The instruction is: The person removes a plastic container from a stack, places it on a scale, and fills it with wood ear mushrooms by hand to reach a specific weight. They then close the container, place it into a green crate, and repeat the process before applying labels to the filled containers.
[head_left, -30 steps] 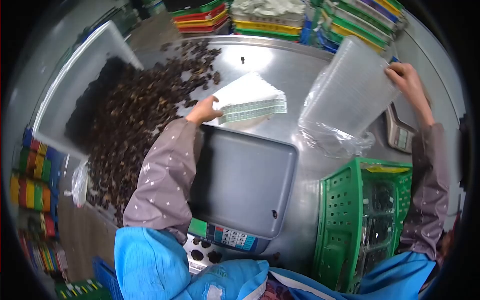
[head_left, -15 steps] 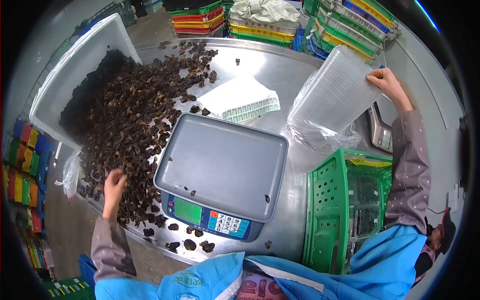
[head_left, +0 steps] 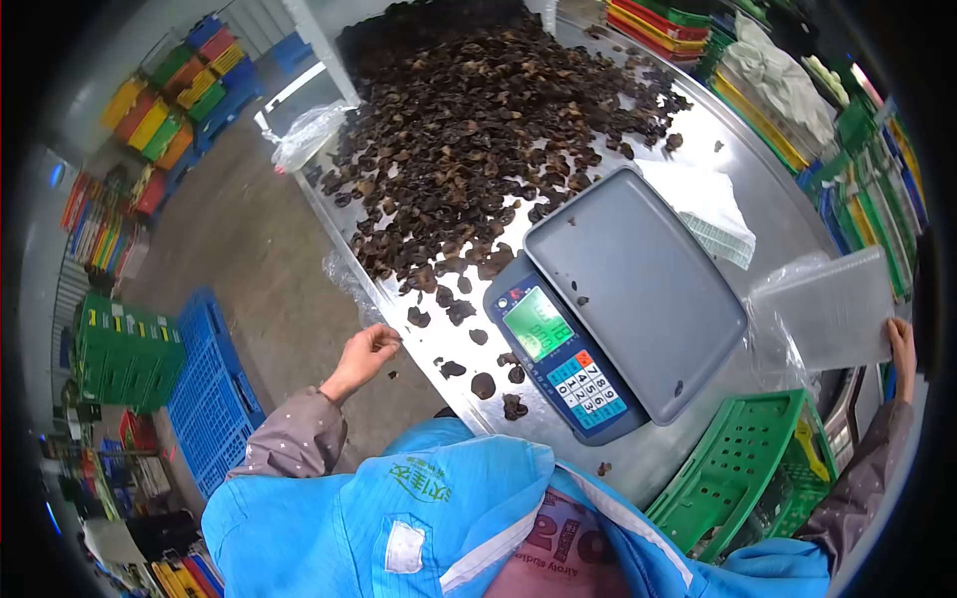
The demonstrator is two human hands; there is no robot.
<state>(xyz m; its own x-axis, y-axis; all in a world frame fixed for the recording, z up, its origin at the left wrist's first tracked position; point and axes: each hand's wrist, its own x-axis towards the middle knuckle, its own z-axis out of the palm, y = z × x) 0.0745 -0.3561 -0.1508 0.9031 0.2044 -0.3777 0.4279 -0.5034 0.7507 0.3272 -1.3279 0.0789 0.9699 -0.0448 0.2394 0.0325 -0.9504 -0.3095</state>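
Observation:
My left hand (head_left: 364, 361) is just off the table's near-left edge, its fingers curled together. Whatever they may hold is hidden, and a small dark piece shows just below them. At the far right, my right hand (head_left: 901, 349) grips the edge of a stack of clear plastic trays (head_left: 832, 309), partly in a clear bag. Between the hands stands a digital scale (head_left: 558, 364) with a lit green display. Its grey pan (head_left: 638, 289) carries a few dark bits. A large heap of dark, wood-ear-like mushrooms (head_left: 478, 130) spreads over the table, with loose pieces beside the scale.
A white paper with a printed green grid (head_left: 703, 204) lies behind the scale. At the right front, a green crate (head_left: 733, 468) stands close to my body. A blue plastic pallet (head_left: 209, 389) and green crates (head_left: 125, 354) are on the left. Stacked crates (head_left: 658, 25) line the far side.
The view has swung left. My left hand has left the mushroom heap for the table's edge. My right hand still holds the tray stack. Digits now show on the scale display.

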